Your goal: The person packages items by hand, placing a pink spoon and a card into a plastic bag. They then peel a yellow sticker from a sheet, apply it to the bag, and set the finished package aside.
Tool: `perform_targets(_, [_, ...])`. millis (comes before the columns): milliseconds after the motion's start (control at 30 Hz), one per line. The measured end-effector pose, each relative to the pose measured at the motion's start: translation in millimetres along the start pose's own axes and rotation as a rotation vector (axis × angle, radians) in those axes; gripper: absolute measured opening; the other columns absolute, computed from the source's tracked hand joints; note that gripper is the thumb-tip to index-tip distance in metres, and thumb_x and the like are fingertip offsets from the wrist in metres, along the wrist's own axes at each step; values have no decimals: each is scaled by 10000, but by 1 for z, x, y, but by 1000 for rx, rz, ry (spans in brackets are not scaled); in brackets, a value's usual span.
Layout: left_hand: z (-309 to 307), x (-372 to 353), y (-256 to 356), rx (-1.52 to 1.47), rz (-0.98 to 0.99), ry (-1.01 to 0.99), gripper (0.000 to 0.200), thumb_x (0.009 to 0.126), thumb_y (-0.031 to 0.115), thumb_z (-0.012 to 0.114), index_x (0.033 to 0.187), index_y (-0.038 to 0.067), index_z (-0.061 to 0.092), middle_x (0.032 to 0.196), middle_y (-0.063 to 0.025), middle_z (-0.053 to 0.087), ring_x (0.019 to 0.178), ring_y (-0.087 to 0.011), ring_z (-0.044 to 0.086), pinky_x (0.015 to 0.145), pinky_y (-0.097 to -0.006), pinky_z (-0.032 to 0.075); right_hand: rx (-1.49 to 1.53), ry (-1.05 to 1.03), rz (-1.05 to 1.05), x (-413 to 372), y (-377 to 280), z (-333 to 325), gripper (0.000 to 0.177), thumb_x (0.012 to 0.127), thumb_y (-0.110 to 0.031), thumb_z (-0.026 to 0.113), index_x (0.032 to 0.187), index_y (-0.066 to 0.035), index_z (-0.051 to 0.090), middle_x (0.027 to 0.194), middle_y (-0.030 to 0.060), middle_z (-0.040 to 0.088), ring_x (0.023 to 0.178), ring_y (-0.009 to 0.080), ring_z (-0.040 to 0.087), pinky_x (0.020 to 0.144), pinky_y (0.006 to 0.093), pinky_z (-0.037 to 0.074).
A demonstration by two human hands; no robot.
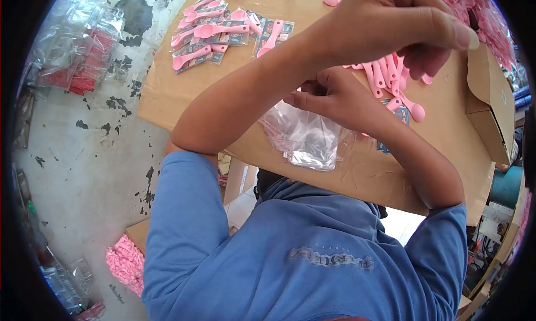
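Note:
My left hand (410,28) reaches across above my right forearm, raised over a heap of pink spoons (385,75). Its fingers are curled and the thumb points right; anything between them is hidden. Below and left of it, my right hand (340,97) is closed with bent fingers, right at the upper end of a stack of clear plastic bags (315,139). What its fingertips grip cannot be made out. Blue printed cards (384,147) show partly beside the bags and under my right forearm. One pink spoon (416,112) lies at the heap's near edge.
Packed pink spoons with cards (209,30) are piled at the table's far left. An open cardboard box (491,103) stands at the right edge, with a pink mass (474,8) behind it. Clear and red packaging (78,47) lies left of the brown-covered table (162,97).

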State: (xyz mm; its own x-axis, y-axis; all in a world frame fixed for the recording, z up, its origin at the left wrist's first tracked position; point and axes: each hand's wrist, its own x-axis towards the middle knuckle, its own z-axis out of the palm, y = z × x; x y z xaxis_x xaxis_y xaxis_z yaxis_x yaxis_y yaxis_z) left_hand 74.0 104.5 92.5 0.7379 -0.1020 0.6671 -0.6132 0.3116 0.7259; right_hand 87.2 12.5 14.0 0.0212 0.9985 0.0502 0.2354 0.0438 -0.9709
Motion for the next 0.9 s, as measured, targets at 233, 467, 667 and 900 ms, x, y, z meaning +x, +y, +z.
perform_targets(233, [-24,2,59,204,97,78,361,1077,315,538,837,55,613,591,-36,590,483,-102,535,465,-261,432,-216,80,-62,-1,-11,-17,125,920,-139,715,909,-21,674,617,-6,496,582,53,452,540,278,359])
perform_targets(467, [-44,-48,123,357,73,77,448,1090,288,479,768,21,640,665,-68,614,607,-132,565,543,-286,417,-434,201,-296,-11,-35,-40,135,934,-142,710,1018,-38,690,656,59,573,564,142,510,552,326,404])
perform_targets(667, [-15,-128,116,716,-323,416,302,1041,229,645,893,-29,699,764,-102,700,748,-127,655,657,-252,497,-485,-13,3,-34,-30,-53,278,954,-201,717,1174,-32,687,770,106,599,690,178,566,643,328,456])
perform_targets(900, [65,-165,48,455,-506,660,351,1060,299,631,972,-32,704,877,-108,728,720,-125,668,638,-271,524,-69,40,-69,-44,-23,-93,324,1022,-174,689,1301,-21,635,821,-76,536,697,14,458,597,203,354])
